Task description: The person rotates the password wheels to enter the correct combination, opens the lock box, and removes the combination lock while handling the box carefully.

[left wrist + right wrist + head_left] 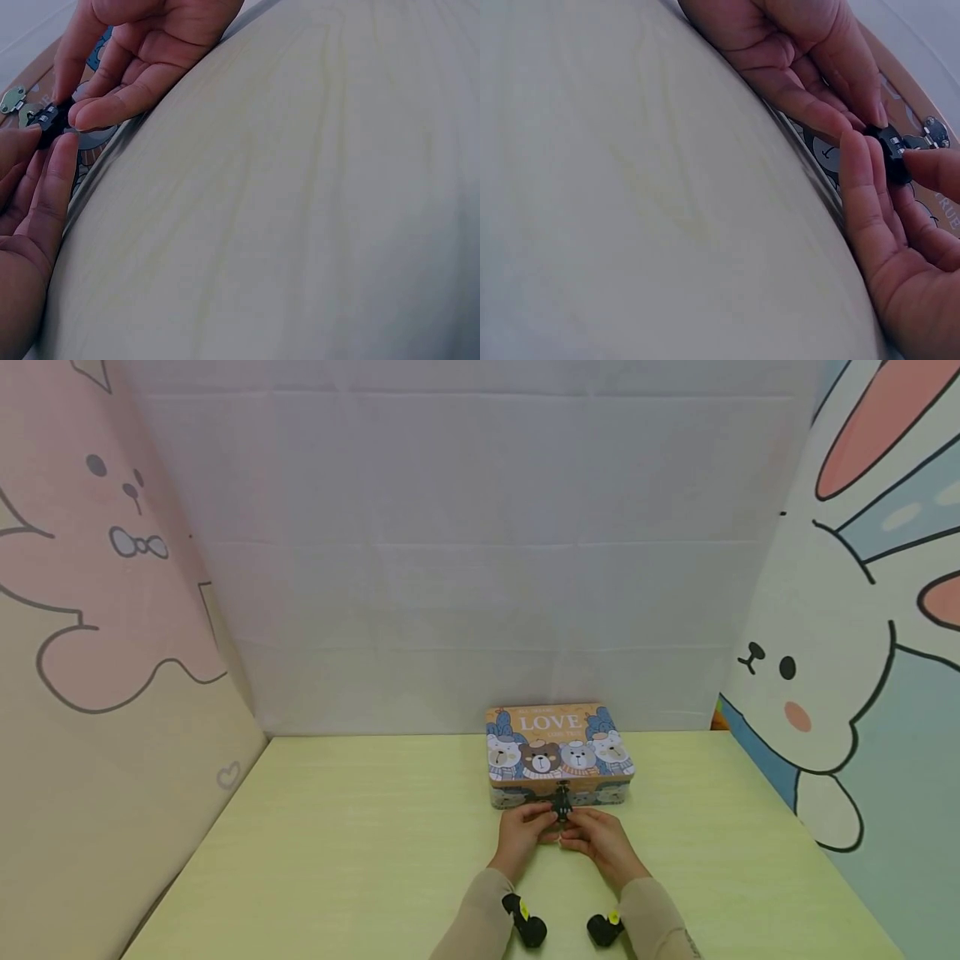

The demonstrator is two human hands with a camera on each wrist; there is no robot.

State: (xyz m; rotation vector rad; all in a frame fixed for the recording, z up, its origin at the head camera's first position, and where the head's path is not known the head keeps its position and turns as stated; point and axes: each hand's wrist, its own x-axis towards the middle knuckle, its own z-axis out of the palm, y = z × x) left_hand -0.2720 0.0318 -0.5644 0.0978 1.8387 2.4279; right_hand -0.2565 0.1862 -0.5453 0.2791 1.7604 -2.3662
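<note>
A small black combination padlock [562,805] with number wheels hangs at the front latch of a tin box [558,764]. My left hand [521,837] pinches it from the left, and my right hand [604,845] pinches its right side. In the left wrist view the padlock [49,124] sits between the fingertips of both hands, close to the metal latch [13,100]. The right wrist view shows the number wheels on the padlock [892,152], with a thumb against them. Fingers partly cover the lock, and I cannot tell whether its shackle is closed.
The tin box lid carries cartoon bears and the word LOVE. It stands on a pale yellow table [360,843], near the white back wall [480,568]. Printed side panels [885,693] flank the table. Black wrist devices [531,932] are strapped by both sleeves.
</note>
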